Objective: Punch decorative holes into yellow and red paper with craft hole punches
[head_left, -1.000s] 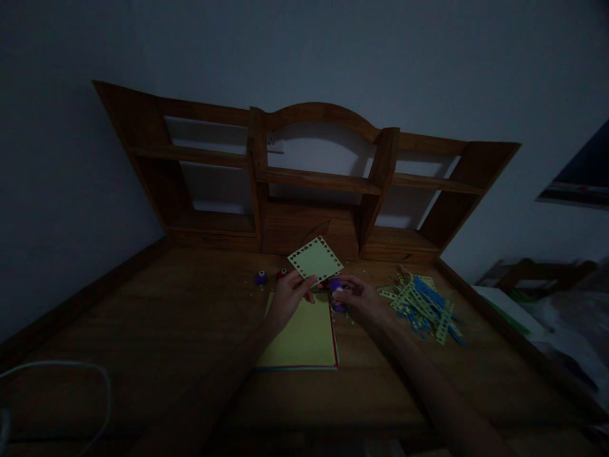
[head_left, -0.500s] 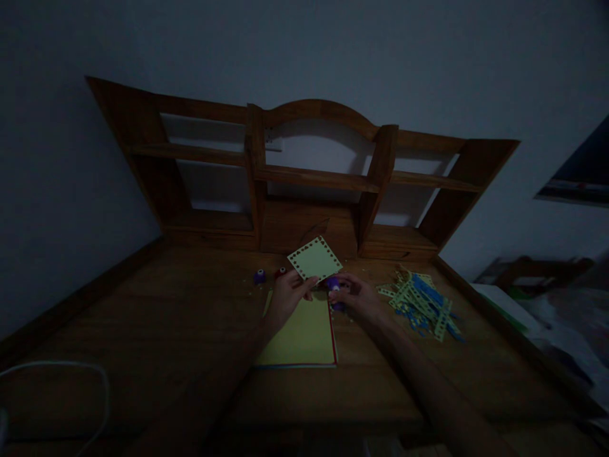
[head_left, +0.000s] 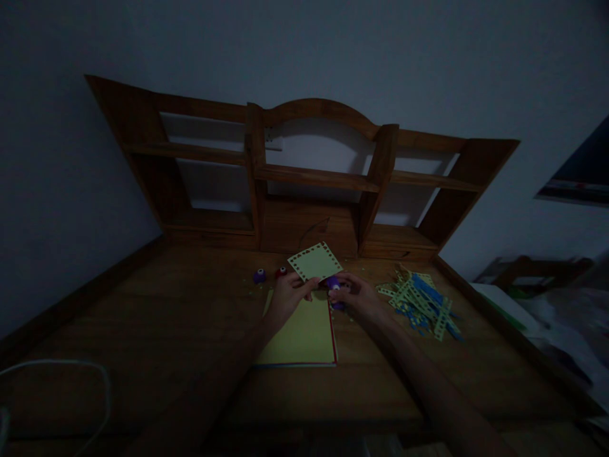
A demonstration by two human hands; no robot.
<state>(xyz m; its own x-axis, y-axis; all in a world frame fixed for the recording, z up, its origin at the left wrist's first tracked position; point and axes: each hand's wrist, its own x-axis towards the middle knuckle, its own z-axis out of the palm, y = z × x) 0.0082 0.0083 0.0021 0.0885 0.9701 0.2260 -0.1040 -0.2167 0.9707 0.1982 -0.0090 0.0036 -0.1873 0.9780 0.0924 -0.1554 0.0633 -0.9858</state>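
Between thumb and fingers, my left hand [head_left: 291,293] pinches the near edge of a pale yellow-green paper card [head_left: 316,261] with punched holes along its edges. My right hand [head_left: 358,294] is closed round a purple craft punch [head_left: 334,284] at the card's near right corner. Whether the card's edge sits inside the punch cannot be made out. Below both hands lies a stack of coloured paper [head_left: 304,336], yellow on top. Another purple punch [head_left: 259,276] and a red punch [head_left: 281,271] stand beyond my left hand. Part of the purple item under my right hand is hidden.
Right of my hands is a heap of punched yellow and blue paper strips [head_left: 423,301]. A wooden shelf unit [head_left: 309,178] stands at the back of the desk [head_left: 190,317]. A white cable [head_left: 61,363] loops at the left. Small paper bits lie near the punches.
The card's far edge has tipped slightly lower. Both hands stay almost in place, keeping their grips on the card and the purple punch.
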